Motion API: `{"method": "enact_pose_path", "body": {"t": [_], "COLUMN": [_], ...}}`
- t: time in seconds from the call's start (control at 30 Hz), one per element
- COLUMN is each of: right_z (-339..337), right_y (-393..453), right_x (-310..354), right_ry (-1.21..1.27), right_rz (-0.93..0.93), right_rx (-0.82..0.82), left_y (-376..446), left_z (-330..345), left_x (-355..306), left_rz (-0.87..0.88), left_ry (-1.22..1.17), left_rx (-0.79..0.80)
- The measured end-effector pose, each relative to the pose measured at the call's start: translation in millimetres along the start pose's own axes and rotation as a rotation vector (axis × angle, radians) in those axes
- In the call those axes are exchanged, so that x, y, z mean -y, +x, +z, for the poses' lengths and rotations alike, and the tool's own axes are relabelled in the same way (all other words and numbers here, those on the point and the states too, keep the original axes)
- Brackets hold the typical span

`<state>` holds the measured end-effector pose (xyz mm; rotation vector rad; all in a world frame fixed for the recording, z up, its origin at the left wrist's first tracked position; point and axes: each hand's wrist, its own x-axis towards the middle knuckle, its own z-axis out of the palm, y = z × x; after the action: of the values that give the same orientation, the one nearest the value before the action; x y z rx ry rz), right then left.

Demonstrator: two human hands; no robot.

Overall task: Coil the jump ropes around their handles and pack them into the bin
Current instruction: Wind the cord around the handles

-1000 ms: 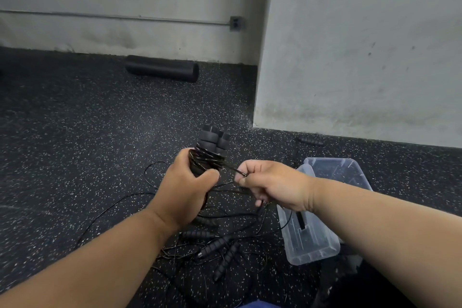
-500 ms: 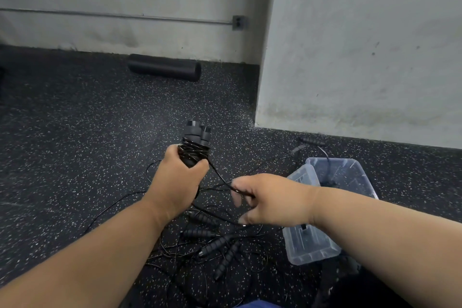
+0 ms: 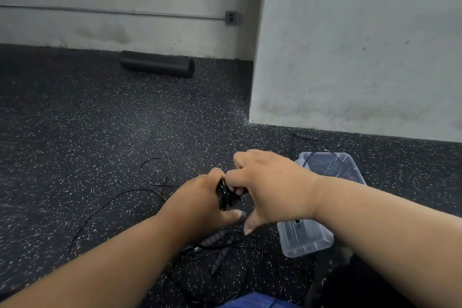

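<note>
Handles [image 3: 226, 195], bundled and wound with cord, sit between both hands above the floor [image 3: 100, 132]; left hand [image 3: 200, 197] grips them, right fingers [image 3: 235, 182] pinch the cord against them. Bin [image 3: 350, 170] lies just right, nearest the right hand [image 3: 272, 182].

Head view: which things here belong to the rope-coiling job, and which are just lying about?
Job:
- wrapped handles, gripped by left hand
- right hand, fingers at the bundle
- loose ropes on the floor
- stray handle by the wall
- clear bin

Lying about:
- foam roller
- wall outlet
</note>
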<state>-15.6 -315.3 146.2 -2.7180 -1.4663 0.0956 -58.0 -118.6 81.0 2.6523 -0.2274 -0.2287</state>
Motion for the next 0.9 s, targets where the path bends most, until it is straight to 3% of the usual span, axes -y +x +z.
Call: {"method": "enact_pose_path", "body": {"t": [0.17, 0.33, 0.63, 0.9], "right_z": [-6, 1, 23, 18], "right_y": [-1, -1, 14, 8], "right_x": [-14, -33, -17, -49], "right_ry": [0.115, 0.699, 1.398, 1.323], "right_rz": [0.080, 0.211, 0.468, 0.349], "right_rx": [-0.110, -0.124, 0.015, 0.179], "left_y": [-3, -10, -24, -21], "left_z": [-8, -20, -21, -36], "left_x": [-8, -17, -14, -5], "left_rz": [0.122, 0.276, 0.301, 0.280], "left_ry": [0.045, 0.035, -0.443, -0.543], "left_rx": [-0.030, 0.100, 0.120, 0.118]}}
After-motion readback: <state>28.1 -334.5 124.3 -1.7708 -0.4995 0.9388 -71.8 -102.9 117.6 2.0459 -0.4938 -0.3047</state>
